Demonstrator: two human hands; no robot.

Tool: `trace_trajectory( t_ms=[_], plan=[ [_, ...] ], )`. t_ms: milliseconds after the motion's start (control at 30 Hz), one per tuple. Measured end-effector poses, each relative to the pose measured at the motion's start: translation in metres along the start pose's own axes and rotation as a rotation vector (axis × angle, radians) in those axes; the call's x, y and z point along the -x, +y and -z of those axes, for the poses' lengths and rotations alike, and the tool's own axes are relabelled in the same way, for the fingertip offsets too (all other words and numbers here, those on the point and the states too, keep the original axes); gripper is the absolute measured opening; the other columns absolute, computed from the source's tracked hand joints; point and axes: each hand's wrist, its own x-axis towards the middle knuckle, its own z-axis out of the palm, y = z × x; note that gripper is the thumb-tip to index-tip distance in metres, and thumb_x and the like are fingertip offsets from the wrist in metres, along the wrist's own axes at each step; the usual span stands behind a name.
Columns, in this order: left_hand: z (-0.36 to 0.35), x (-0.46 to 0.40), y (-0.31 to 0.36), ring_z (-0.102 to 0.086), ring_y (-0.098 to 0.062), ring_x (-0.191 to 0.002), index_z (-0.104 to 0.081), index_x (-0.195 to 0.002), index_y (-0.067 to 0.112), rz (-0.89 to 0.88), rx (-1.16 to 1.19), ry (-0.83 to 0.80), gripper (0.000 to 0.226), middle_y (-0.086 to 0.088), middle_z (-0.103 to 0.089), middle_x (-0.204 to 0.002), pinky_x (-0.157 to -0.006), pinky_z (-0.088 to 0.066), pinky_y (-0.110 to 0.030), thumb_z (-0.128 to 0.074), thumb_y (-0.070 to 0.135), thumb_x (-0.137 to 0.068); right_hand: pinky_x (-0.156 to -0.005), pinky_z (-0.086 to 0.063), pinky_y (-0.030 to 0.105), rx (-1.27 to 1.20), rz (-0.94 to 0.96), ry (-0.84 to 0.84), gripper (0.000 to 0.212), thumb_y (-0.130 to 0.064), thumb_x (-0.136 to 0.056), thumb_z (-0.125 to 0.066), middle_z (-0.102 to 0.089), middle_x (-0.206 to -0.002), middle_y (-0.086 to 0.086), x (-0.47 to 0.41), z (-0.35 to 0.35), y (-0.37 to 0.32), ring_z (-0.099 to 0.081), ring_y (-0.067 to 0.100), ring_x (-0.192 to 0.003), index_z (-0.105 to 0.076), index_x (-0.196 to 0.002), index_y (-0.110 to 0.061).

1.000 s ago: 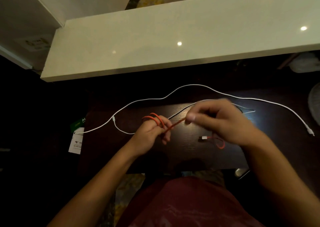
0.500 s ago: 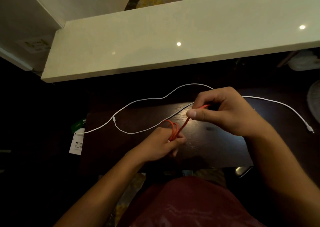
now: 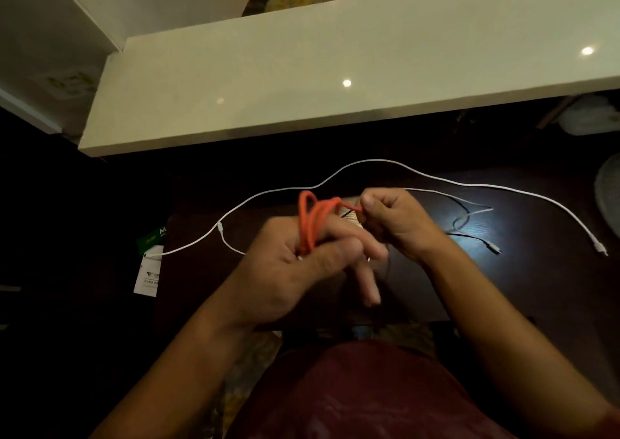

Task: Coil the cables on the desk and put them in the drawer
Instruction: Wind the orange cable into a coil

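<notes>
The person's left hand [image 3: 302,264] is gripping a bundle of orange cable [image 3: 312,220], with several loops wrapped around its fingers and rising above the knuckles. Two of its fingers are sticking out loosely toward the person's body. The right hand [image 3: 392,220] is sitting just beside it, to the right and slightly farther from the person, pinching the free end of the orange cable between thumb and curled fingers. A short stretch of cable is running almost level between the two hands, left to right, so the next wrap would likely mean carrying that end back over the left hand's loops. Little orange cable appears to be left unwound, and the right hand is the nearer one to the loose end.

Beyond the hands, a long white cable [image 3: 369,162] is lying uncoiled across the dark desk [image 3: 536,287], arching from the left edge to a plug at the far right. A second white cable [image 3: 469,205] and a thin black cable [image 3: 469,235] are lying loose to the right of the right hand. No drawer is visible. A pale shelf [image 3: 302,86] is running across above the desk.
</notes>
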Motion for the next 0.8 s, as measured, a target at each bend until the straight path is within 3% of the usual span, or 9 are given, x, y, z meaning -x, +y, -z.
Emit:
trace_trajectory(
  t_ms=[133, 267, 333, 400, 467, 533, 667, 733, 800],
  plan=[
    [0.011, -0.002, -0.002, -0.076, -0.032, -0.083, -0.069, -0.115, 0.011, -0.124, 0.091, 0.185, 0.027, -0.012, -0.078, -0.092, -0.083, -0.056, -0.037, -0.05, 0.026, -0.102, -0.041, -0.022, 0.02, 0.175, -0.084, -0.014, 0.056, -0.074, -0.075, -0.069, -0.038, -0.052, 0.008, 0.005, -0.002, 0.019, -0.029, 0.008, -0.042, -0.06, -0.061, -0.02],
    [0.02, -0.008, -0.006, -0.074, -0.033, -0.101, -0.064, -0.125, 0.014, -0.177, 0.203, 0.382, 0.034, -0.011, -0.078, -0.103, -0.091, -0.057, -0.041, -0.051, 0.031, -0.099, -0.049, -0.026, 0.028, 0.32, -0.178, -0.003, 0.055, -0.069, -0.082, -0.065, -0.043, -0.059, 0.014, 0.014, 0.004, 0.035, -0.034, 0.019, -0.051, -0.06, -0.062, -0.018],
    [0.025, -0.012, -0.013, -0.069, -0.034, -0.114, -0.058, -0.133, 0.019, -0.172, 0.125, 0.447, 0.037, -0.014, -0.073, -0.117, -0.1, -0.052, -0.045, -0.049, 0.033, -0.1, -0.052, -0.027, 0.031, 0.375, -0.229, -0.057, 0.049, -0.062, -0.085, -0.062, -0.044, -0.058, 0.013, 0.02, 0.005, 0.041, -0.035, 0.022, -0.055, -0.058, -0.06, -0.019],
    [0.029, -0.014, -0.026, -0.057, -0.029, -0.133, -0.056, -0.138, 0.031, -0.106, -0.092, 0.414, 0.036, -0.015, -0.059, -0.142, -0.112, -0.043, -0.043, -0.045, 0.032, -0.104, -0.055, -0.028, 0.033, 0.444, -0.252, -0.132, 0.05, -0.058, -0.09, -0.062, -0.044, -0.057, 0.003, 0.027, 0.003, 0.04, -0.036, 0.019, -0.056, -0.055, -0.059, -0.02],
    [0.032, -0.014, -0.043, -0.041, -0.011, -0.145, -0.051, -0.146, 0.021, 0.002, -0.312, 0.344, 0.041, 0.011, -0.043, -0.156, -0.119, -0.032, -0.029, -0.041, 0.023, -0.106, -0.055, -0.029, 0.035, 0.49, -0.244, -0.217, 0.05, -0.055, -0.095, -0.061, -0.042, -0.057, -0.001, 0.032, -0.001, 0.032, -0.035, 0.016, -0.056, -0.054, -0.061, -0.019],
    [0.035, -0.012, -0.06, -0.035, 0.0, -0.146, -0.04, -0.15, 0.003, 0.092, -0.454, 0.289, 0.046, 0.04, -0.041, -0.146, -0.119, -0.026, -0.021, -0.04, 0.016, -0.106, -0.052, -0.031, 0.033, 0.504, -0.229, -0.275, 0.046, -0.048, -0.098, -0.06, -0.042, -0.057, -0.002, 0.036, -0.005, 0.016, -0.036, 0.015, -0.054, -0.054, -0.063, -0.019],
    [0.039, -0.004, -0.081, -0.023, -0.003, -0.152, -0.033, -0.155, 0.011, 0.203, -0.592, 0.089, 0.051, 0.028, -0.04, -0.153, -0.125, -0.015, -0.024, -0.044, 0.019, -0.105, -0.054, -0.032, 0.025, 0.511, -0.108, -0.324, 0.031, -0.03, -0.099, -0.063, -0.047, -0.06, -0.007, 0.046, -0.008, -0.029, -0.04, 0.007, -0.058, -0.061, -0.069, -0.021],
    [0.036, -0.001, -0.08, -0.012, 0.003, -0.152, -0.031, -0.155, 0.019, 0.246, -0.586, -0.022, 0.053, 0.036, -0.027, -0.154, -0.122, -0.009, -0.016, -0.045, 0.022, -0.105, -0.055, -0.033, 0.018, 0.485, -0.028, -0.262, 0.026, -0.025, -0.097, -0.064, -0.048, -0.06, -0.01, 0.049, -0.005, -0.043, -0.04, 0.002, -0.057, -0.065, -0.073, -0.014],
    [0.032, 0.0, -0.075, -0.014, 0.008, -0.15, -0.031, -0.154, 0.027, 0.277, -0.547, -0.085, 0.051, 0.034, -0.026, -0.154, -0.12, -0.01, -0.012, -0.046, 0.023, -0.105, -0.054, -0.032, 0.012, 0.402, 0.034, -0.137, 0.024, -0.022, -0.094, -0.061, -0.05, -0.058, -0.011, 0.05, -0.002, -0.052, -0.04, -0.001, -0.055, -0.067, -0.075, -0.01]
  ],
)
